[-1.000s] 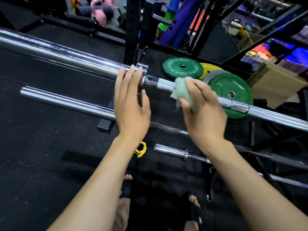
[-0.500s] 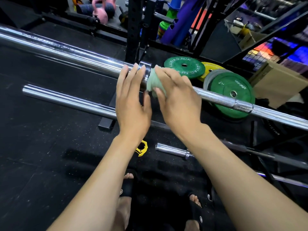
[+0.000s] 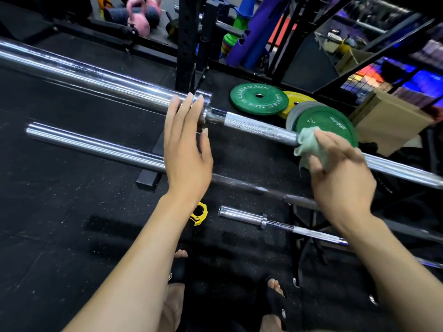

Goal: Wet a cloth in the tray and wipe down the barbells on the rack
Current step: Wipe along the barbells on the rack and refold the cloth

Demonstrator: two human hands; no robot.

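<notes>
A chrome barbell point(image 3: 259, 127) runs across the view from upper left to right, at chest height. My left hand point(image 3: 185, 154) lies with straight fingers against its thick sleeve, right by the collar. My right hand point(image 3: 340, 176) holds a pale green cloth point(image 3: 309, 146) wrapped over the knurled shaft, well to the right of the collar. A second chrome barbell point(image 3: 96, 146) runs parallel below it, and a third, shorter bar point(image 3: 242, 218) sits lower still. The tray is out of view.
Green point(image 3: 259, 99) and yellow point(image 3: 299, 101) weight plates lie on the black rubber floor behind the bar. A black rack upright point(image 3: 187, 41) stands beyond the collar. A yellow clip point(image 3: 199, 214) lies on the floor. Pink kettlebells point(image 3: 140, 17) are far back. My sandalled feet point(image 3: 275, 293) are below.
My right hand has slid the cloth along the shaft to the right, away from the collar, after reaching the collar half a second ago. My left hand stays on the sleeve.
</notes>
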